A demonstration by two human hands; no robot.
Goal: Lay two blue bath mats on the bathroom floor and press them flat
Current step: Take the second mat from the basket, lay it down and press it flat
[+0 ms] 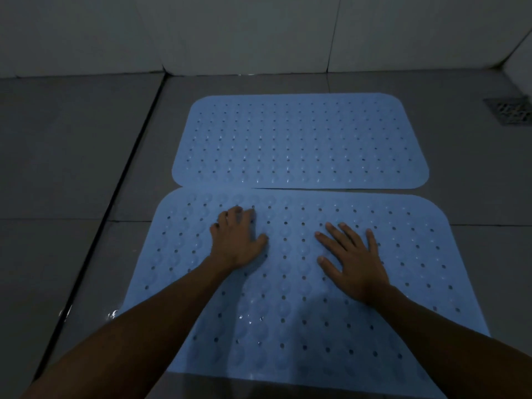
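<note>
Head view shows 2 blue mats laid on the gray tiled floor (72, 174), with their long axes running left to right across the frame. At the left, a dark groove in the floor (126, 180) is seen just beside the mats' left ends. The near mat (302, 312) lies directly under both arms, and the far mat (299, 139) lies beyond it, their long edges meeting along a thin seam and seeming slightly overlapped at the left. The left hand (236, 240) is pressed on the near mat's left half, palm down with fingers somewhat bent, and nothing is gripped. The right hand (354, 260) is laid flat with fingers spread on the middle of the same mat, and nothing is held. Both hands are set nearer the seam than the near edge, so the far mat is judged reachable by a forward stretch, about equally by either hand. A floor drain (509, 110) is seen at the far right, well apart from the mats.
</note>
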